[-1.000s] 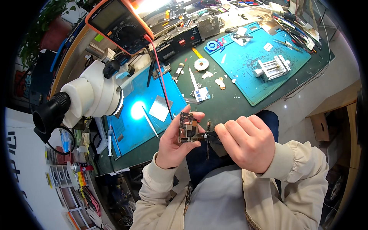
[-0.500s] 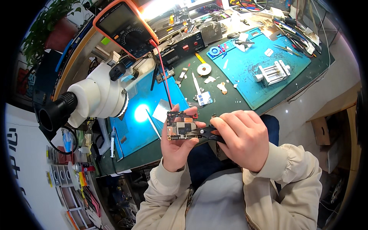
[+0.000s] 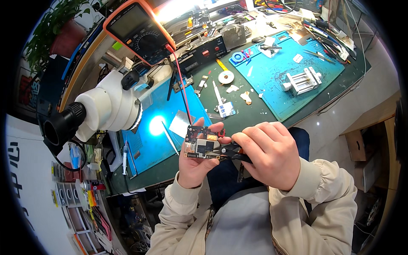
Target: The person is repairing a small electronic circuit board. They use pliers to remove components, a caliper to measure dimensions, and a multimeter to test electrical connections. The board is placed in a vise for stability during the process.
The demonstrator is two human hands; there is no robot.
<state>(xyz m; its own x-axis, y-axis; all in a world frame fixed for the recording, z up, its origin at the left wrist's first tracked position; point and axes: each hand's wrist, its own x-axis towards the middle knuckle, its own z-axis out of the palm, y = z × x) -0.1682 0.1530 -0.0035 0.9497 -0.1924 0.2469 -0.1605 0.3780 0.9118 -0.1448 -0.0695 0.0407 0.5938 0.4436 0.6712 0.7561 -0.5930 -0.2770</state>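
My left hand (image 3: pixel 192 173) holds a small dark circuit board (image 3: pixel 205 147) with silver shields and a copper-coloured patch, fingers behind it and thumb along its lower edge. Wrapped round a pair of black cutting pliers (image 3: pixel 233 151) is my right hand (image 3: pixel 272 155). The pliers' jaws lie over the board's right side; whether they grip anything there cannot be made out. A red and a black lead (image 3: pixel 182 80) run down from the orange-rimmed multimeter (image 3: pixel 140 32) toward the board, their ends hidden by my left hand and the board.
A white microscope (image 3: pixel 108 100) stands at left over a lit blue mat (image 3: pixel 146 159) with white tweezers (image 3: pixel 170 138). On the right-hand blue mat (image 3: pixel 272 80) sits a metal clamp (image 3: pixel 302 80). A tape roll (image 3: pixel 226 77) and scraps lie between the mats. Various hand tools (image 3: pixel 329 38) crowd the far right.
The board has shifted slightly downward in my left hand's grip and turned a little. The pliers have moved slightly right with my right hand.
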